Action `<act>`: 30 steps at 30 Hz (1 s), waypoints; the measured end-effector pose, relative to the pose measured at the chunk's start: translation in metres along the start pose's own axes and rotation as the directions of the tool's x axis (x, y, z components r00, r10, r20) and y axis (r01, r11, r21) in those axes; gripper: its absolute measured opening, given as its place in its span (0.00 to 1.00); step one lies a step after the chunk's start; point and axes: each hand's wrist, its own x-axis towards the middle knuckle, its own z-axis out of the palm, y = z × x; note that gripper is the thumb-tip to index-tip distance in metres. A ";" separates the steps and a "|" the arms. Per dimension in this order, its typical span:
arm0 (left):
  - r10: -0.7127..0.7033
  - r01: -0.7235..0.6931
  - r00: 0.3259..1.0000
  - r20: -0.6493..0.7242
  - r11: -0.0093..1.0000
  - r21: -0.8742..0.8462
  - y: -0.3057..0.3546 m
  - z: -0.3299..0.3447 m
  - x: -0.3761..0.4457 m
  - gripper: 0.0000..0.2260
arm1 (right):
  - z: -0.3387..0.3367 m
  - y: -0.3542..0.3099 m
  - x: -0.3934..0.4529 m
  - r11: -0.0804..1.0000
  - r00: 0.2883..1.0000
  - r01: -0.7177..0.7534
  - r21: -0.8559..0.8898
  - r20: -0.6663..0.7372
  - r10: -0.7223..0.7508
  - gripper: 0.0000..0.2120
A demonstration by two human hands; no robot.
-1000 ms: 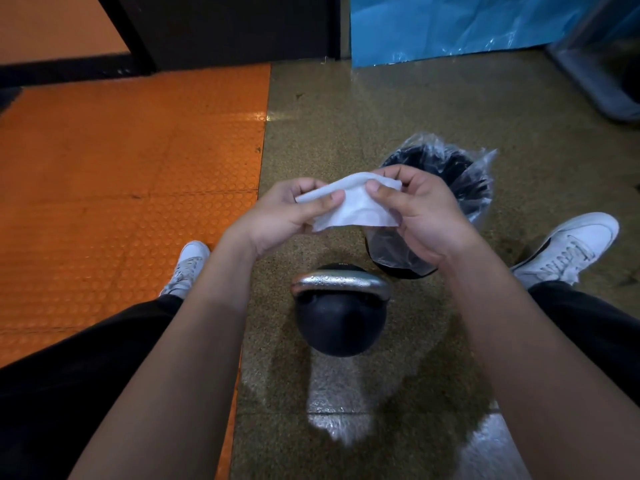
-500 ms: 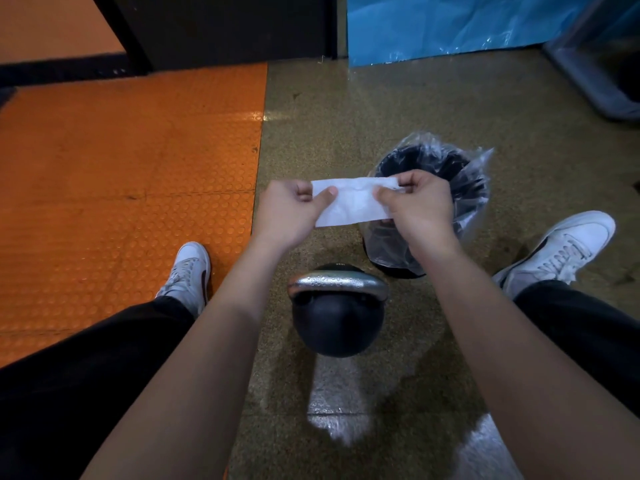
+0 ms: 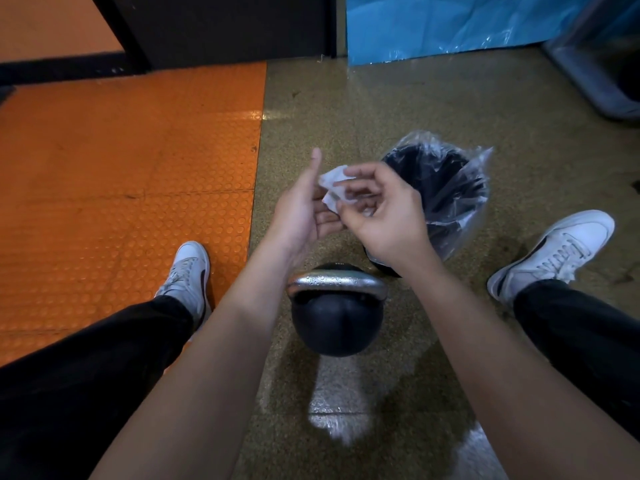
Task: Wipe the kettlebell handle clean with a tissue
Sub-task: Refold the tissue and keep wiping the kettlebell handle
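Observation:
A black kettlebell (image 3: pixel 337 323) stands on the speckled floor between my feet. Its silver handle (image 3: pixel 336 282) carries small water drops. Above it, both hands meet around a folded white tissue (image 3: pixel 331 188). My left hand (image 3: pixel 299 209) is held palm to the right with the thumb straight up, and the tissue lies against its fingers. My right hand (image 3: pixel 388 216) pinches the tissue with curled fingertips, hiding part of it. Neither hand touches the kettlebell.
A black bin lined with a clear plastic bag (image 3: pixel 446 188) stands just behind the kettlebell, to the right. My white shoes sit at left (image 3: pixel 188 271) and right (image 3: pixel 554 251). Orange studded matting (image 3: pixel 121 185) covers the floor to the left. A blue plastic sheet (image 3: pixel 450 22) hangs at the back.
The tissue was stretched flat between both hands; now it is gathered into a smaller fold. My left hand has opened with its thumb up, and my right hand has moved in against it.

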 end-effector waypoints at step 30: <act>0.127 -0.133 0.990 0.061 0.986 0.105 0.003 -0.025 0.001 0.08 | -0.014 0.025 0.013 0.741 0.895 -0.434 0.512 0.152 0.419 0.04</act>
